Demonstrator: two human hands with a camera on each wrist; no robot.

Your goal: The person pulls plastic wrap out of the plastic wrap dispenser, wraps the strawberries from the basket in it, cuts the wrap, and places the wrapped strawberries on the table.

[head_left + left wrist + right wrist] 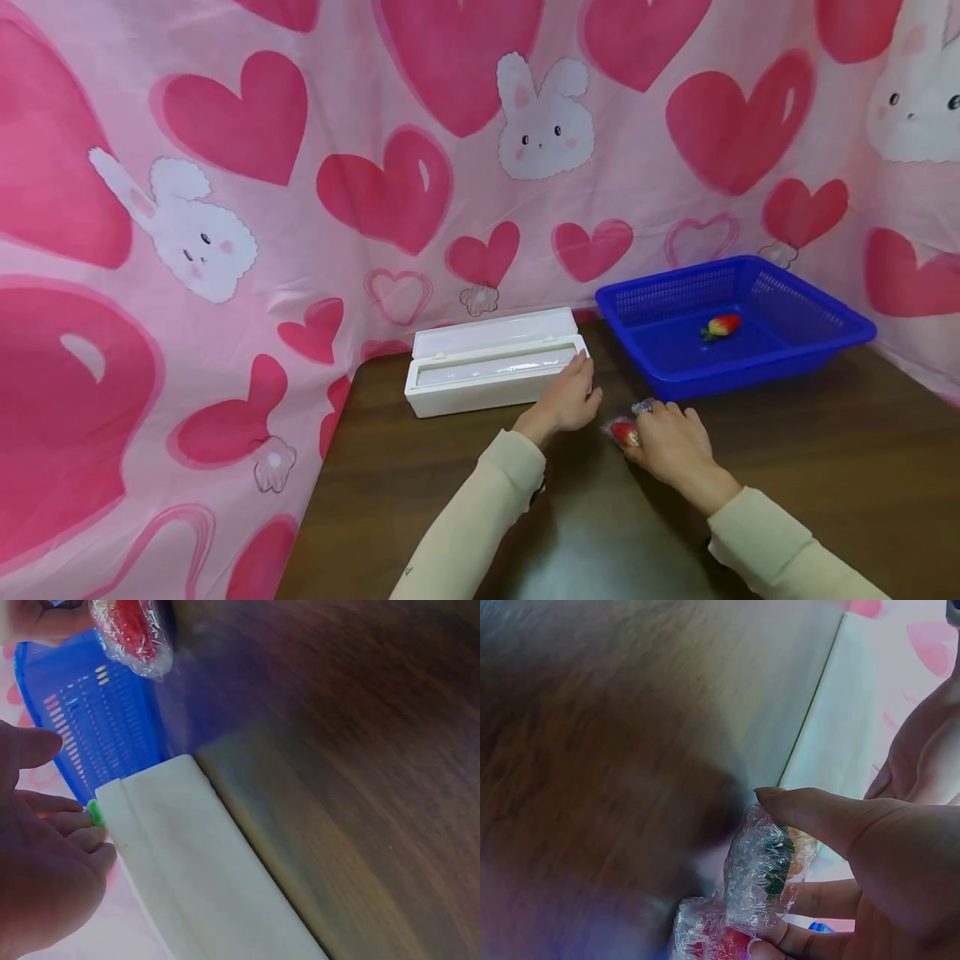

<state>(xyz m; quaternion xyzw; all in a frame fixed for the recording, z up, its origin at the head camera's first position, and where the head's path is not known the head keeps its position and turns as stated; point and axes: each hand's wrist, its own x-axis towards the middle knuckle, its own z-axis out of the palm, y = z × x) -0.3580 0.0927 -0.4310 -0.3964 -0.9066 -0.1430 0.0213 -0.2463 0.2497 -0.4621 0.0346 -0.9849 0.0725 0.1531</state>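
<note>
A strawberry [624,432] in crinkled clear plastic wrap is pinched by my right hand [671,442] just above the table. In the right wrist view, green leaves [777,871] show through the wrap, with a red part lower down. My left hand [564,397] is at the right end of a long white box [480,392]. Its lid [495,332] stands raised, and a roll of clear film [498,367] lies inside. In the left wrist view, extended fingers touch a small green piece [95,812] at the box's corner, the thumb held apart.
A blue plastic basket [675,379] stands at the back right, with an unwrapped strawberry [723,325] lying in it. Dark wood tabletop [825,500] spreads beneath everything. A pink curtain [465,192] with hearts and rabbits hangs behind and at the sides.
</note>
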